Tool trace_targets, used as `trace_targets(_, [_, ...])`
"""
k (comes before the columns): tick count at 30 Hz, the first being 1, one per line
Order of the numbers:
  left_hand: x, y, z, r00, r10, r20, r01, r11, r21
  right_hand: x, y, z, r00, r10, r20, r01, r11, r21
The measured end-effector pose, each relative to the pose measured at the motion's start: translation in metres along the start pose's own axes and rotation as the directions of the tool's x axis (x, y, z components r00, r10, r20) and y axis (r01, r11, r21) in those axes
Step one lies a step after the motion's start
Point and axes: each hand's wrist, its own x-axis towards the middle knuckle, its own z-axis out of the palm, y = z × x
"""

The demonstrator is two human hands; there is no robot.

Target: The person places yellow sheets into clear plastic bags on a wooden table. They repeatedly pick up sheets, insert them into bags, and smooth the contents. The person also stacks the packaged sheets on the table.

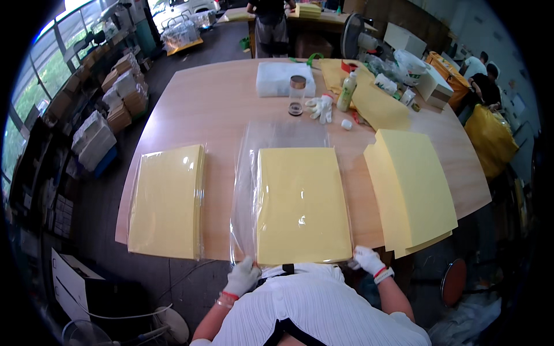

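White-gloved left hand point(242, 278), white-gloved right hand point(369, 260): curled, seemingly pinching clear plastic bag point(244, 193)
Yellow paper stack point(301, 202) beyond fingers: likely heavy, slippery; support beneath

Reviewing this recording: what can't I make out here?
- Head view, white-gloved left hand and white-gloved right hand: too small to tell their grip.
- Head view, standing co-worker in black top: head cut off by upper edge.
- Head view, stacked yellow rectangular sheets at right: edges too fine to count.
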Motion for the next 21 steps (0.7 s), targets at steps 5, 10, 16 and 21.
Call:
trace_targets(5, [0.005,-0.015,0.011,0.985,0.17,-0.006,-0.17,0.984,0.052,-0.008,-0.01,0.004,1.0,0.003,-0.015,-0.004,0.998,-0.064])
trace_targets(10, [0.006,0.0,0.017,0.944,0.261,-0.2,-0.277,0.959,-0.058,-0.006,-0.019,-0.011,0.885,-0.436,-0.164,0.279,0.779,-0.561])
trace_targets(16, [0.004,-0.005,0.042,0.965,-0.258,0.035,0.229,0.778,-0.586,-0.006,0.018,-0.005,0.883,-0.276,-0.379,0.198,0.952,-0.233])
trace_targets(21, [-0.002,-0.025,0.058,0.902,-0.279,0.329,0.43,0.649,-0.628,-0.039,-0.015,0.003,0.951,-0.066,-0.303,-0.087,0.88,-0.466])
